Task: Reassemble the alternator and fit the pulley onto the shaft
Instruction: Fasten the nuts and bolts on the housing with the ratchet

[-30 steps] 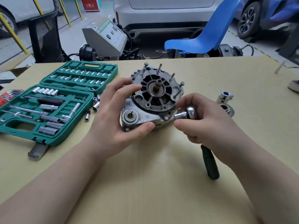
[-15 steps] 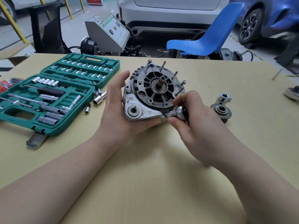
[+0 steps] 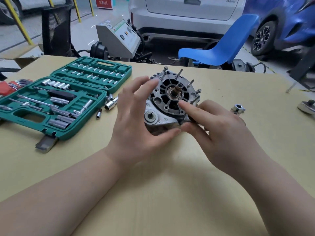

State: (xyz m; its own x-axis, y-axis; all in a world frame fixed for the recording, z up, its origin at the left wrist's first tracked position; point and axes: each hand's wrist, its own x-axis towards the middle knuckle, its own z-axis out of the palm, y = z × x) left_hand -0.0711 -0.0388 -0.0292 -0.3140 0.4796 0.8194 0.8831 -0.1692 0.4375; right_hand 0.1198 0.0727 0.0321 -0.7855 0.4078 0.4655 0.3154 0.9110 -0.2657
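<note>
The alternator (image 3: 170,99) stands tilted on the table (image 3: 170,193), its black front face and bare shaft (image 3: 178,88) turned toward me, with long through-bolts sticking out around the rim. My left hand (image 3: 136,120) hovers at its left side with fingers spread and blurred; its thumb reaches under the lower edge. My right hand (image 3: 218,130) lays its index finger on the front face and its thumb against the lower right corner, pinching the housing. The pulley is hidden behind my right hand. A chrome nut-like part (image 3: 237,108) lies just right of it.
An open green socket case (image 3: 51,103) fills the left of the table, with loose sockets (image 3: 110,103) beside it and red hex keys (image 3: 12,86) at the far left. A metal tool (image 3: 306,107) lies at the right edge. A blue chair (image 3: 218,50) stands behind the table.
My right hand no longer shows the ratchet at the lower bolt; its index finger now lies on the front face. My left hand has let go of the housing and spread open.
</note>
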